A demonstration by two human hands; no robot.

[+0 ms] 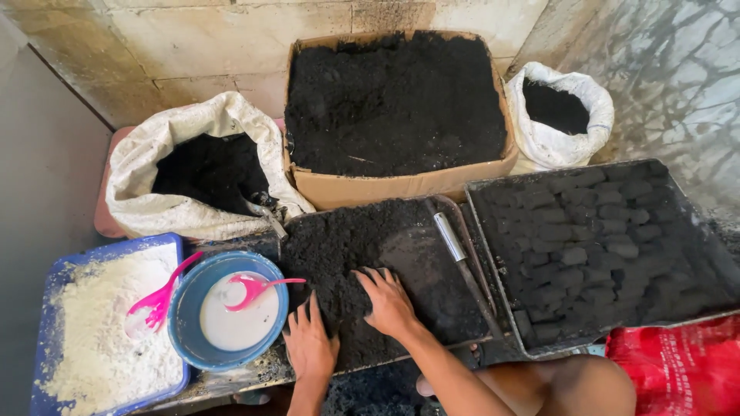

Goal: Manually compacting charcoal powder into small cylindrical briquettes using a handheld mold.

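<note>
A dark metal tray (451,308) in front of me holds a heap of black powder (339,239). My left hand (311,343) lies flat on the powder at the tray's near left side, fingers spread. Just to its right, my right hand (388,302) presses palm down on the powder, fingers apart and blackened. Neither hand holds anything. A metal tool with a shiny handle (449,236) lies along the tray's right rim.
A second tray (493,254) at right holds several rows of black briquettes (586,239). Behind are a cardboard box of black powder (395,104) and two white sacks (173,177) (559,115). At left, a blue bowl of white liquid (231,312) and a blue tray of white flour (108,331) hold pink spoons.
</note>
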